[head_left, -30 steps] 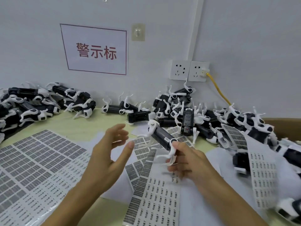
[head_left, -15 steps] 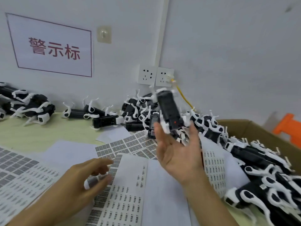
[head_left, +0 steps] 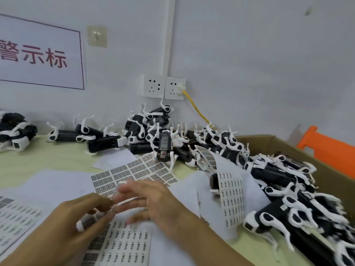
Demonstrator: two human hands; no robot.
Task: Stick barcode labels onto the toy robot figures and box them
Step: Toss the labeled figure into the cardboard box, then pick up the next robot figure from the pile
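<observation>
Right hand (head_left: 153, 204) now empty, over label sheet (head_left: 123, 244)

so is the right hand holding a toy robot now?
No, the right hand holds no figure; its fingers are spread over the label sheet, beside the left hand.

This is a small factory packing station. A pale green desk (head_left: 57, 160) set against a plain white wall carries heaps of identical black-and-white plastic toy robot figures (head_left: 161, 139), many printed sheets of barcode labels (head_left: 134, 171), and a brown cardboard box (head_left: 284, 146) piled with more figures. A white wall sign with red Chinese characters (head_left: 38, 54) hangs beside twin white power sockets (head_left: 165, 88).
</observation>
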